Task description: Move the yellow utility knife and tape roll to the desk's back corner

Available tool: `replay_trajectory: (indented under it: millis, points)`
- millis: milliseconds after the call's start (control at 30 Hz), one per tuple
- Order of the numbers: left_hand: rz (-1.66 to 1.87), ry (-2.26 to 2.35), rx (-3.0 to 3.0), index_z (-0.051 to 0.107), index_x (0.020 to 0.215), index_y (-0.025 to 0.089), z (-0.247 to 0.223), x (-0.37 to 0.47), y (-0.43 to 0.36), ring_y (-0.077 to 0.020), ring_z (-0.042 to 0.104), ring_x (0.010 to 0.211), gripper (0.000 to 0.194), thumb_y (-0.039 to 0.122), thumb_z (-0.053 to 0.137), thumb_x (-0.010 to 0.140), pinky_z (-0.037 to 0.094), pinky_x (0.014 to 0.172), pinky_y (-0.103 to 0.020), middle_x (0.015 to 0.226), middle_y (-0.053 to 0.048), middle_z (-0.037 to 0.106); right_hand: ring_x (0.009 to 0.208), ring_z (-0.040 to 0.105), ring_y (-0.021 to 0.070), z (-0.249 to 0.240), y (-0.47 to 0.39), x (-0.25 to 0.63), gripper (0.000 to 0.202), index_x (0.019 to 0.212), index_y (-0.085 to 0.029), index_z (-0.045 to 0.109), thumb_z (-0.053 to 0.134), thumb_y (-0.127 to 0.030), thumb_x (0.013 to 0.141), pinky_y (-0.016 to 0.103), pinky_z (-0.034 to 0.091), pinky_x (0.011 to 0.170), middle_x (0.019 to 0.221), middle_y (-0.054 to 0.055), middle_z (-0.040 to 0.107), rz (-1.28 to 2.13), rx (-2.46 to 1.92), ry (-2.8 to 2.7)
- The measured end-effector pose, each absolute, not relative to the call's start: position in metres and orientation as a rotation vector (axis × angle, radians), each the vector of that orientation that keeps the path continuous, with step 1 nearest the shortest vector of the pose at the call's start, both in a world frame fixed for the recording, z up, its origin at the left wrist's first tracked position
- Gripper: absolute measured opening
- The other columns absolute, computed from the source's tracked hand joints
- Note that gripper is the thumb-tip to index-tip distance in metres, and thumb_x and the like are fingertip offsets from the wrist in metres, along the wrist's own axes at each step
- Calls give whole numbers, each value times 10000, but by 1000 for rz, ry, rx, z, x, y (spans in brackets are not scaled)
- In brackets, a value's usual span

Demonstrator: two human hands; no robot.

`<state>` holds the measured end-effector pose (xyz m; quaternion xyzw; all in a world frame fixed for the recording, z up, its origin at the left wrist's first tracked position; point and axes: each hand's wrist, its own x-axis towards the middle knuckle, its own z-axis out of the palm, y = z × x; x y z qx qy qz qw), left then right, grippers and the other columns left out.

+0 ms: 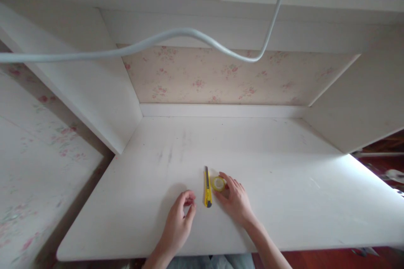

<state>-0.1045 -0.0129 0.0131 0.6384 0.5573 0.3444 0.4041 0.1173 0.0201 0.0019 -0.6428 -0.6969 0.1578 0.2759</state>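
Observation:
A yellow and black utility knife lies lengthwise on the white desk, between my two hands. Just right of it, a small roll of yellow tape rests on the desktop, with the thumb and fingers of my right hand closed around its right side. My left hand is to the left of the knife, its fingers curled toward the thumb; whether anything small is between the fingertips cannot be made out.
White side panels flank the desk left and right, with a shelf above. A white cable hangs across the upper view. Floral wallpaper covers the back wall.

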Motion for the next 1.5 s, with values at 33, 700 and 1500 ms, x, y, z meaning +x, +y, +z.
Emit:
replay_trajectory:
  millis: [33, 700, 1500]
  points:
    - [868, 1404, 1619, 514, 1102, 190, 14, -104, -12, -177, 612, 961, 259, 339, 438, 904, 511, 869, -352, 1101, -99, 609, 998, 576, 229, 2, 20, 118, 503, 1253, -244, 454, 596, -307, 775, 378, 437, 865, 1150, 55, 609, 427, -1720, -1872]
    - [886, 1406, 1777, 544, 1044, 206, 16, -99, -8, -156, 635, 876, 192, 299, 443, 910, 523, 802, -273, 963, -66, 649, 994, 576, 228, 5, 21, 116, 508, 1228, -266, 464, 623, -351, 753, 380, 429, 880, 1132, 47, 602, 474, -1745, -1837]
    - [919, 1417, 1819, 563, 1023, 206, 18, -96, -9, -170, 638, 860, 196, 295, 428, 912, 530, 784, -281, 945, -78, 653, 866, 591, 199, 10, 18, 112, 469, 1234, -278, 461, 583, -351, 788, 353, 434, 831, 1003, 35, 629, 478, -1761, -1800]
